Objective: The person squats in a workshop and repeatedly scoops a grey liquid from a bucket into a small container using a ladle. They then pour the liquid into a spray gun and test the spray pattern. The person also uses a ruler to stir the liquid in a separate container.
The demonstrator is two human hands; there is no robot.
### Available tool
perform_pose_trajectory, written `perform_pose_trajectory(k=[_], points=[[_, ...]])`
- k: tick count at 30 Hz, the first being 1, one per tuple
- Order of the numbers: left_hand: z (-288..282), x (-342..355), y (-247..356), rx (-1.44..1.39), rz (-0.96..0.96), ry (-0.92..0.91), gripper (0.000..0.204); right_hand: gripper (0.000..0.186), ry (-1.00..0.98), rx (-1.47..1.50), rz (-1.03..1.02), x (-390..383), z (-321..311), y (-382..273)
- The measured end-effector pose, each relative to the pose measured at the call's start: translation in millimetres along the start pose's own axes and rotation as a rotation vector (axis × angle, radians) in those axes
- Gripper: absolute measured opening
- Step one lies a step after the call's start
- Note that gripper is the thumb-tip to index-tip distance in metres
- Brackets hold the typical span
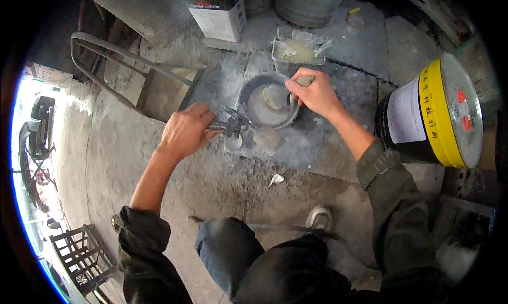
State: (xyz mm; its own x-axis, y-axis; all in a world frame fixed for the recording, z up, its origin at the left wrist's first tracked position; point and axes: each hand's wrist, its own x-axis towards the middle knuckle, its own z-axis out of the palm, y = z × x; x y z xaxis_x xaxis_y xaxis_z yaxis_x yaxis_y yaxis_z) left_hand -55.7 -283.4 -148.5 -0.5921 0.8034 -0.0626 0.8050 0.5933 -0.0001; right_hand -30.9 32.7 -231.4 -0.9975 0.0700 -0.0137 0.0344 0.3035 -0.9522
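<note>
I have the left hand closed around one end of a dark metal part, which juts out to the right of the fingers, next to the near left side of the basin. I see several short arms on the part, but from here I can't make out its exact shape, nor whether it touches the rim.

My right hand is over the basin's right side, thumb and fingers pinched on what looks like a brush. Its pale bristles appear to point down and left into the basin, over the grey contents; I can't tell how deep they go.

The basin sits on the grey, dusty floor, between both hands. Just in front of it, on my side, I have a small white cup below the metal part and, right of that, a pale flat lump. Nearer to me is a white scrap.

Beyond the basin stands a tray with pale yellowish stuff in it, and behind that a metal drum. A square tin stands to the drum's left. On my far right is a black and yellow bucket, tilted in my view, two red caps on its silvery lid. To the left lies a tubular metal frame.
</note>
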Motion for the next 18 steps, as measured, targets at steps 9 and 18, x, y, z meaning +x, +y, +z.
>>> perform_pose_trajectory(k=[9, 18], points=[[-1, 3, 0, 0.237, 0.094, -0.041, 0.036, 0.021, 0.059, -0.352, -0.196, -10, 32, 28], [-4, 13, 12, 0.285, 0.096, -0.123, 0.029, 0.023, 0.038, 0.385, 0.149, -2, 19, -73]])
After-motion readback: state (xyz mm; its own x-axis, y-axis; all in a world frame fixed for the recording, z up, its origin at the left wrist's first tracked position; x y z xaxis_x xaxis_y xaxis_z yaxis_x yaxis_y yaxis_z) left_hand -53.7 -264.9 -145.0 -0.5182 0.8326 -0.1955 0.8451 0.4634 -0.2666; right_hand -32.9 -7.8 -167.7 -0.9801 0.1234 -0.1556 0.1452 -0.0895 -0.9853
